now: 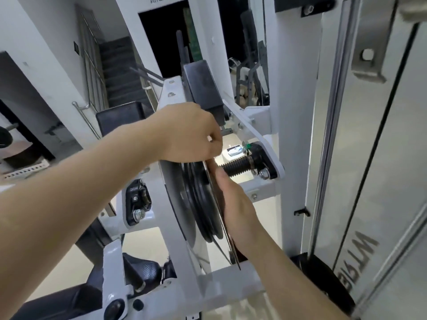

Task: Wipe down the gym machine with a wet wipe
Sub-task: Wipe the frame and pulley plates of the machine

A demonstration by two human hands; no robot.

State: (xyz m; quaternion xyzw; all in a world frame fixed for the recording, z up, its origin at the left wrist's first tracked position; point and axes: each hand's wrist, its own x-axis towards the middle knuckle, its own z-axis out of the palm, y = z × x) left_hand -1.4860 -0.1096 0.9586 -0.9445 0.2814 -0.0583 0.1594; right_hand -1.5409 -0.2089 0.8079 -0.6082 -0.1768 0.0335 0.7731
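The gym machine has a white frame and a black grooved pulley wheel with a thin metal plate beside it. My left hand is curled shut at the top edge of the plate. A small white scrap that looks like the wet wipe shows between its fingers. My right hand lies along the plate's right side, thumb on the edge, fingers hidden behind the plate. Most of the wipe is hidden.
A black threaded bolt sticks out to the right of the plate, and a black box sits above it. The silver weight-stack shroud fills the right side. A black seat pad and stairs lie behind on the left.
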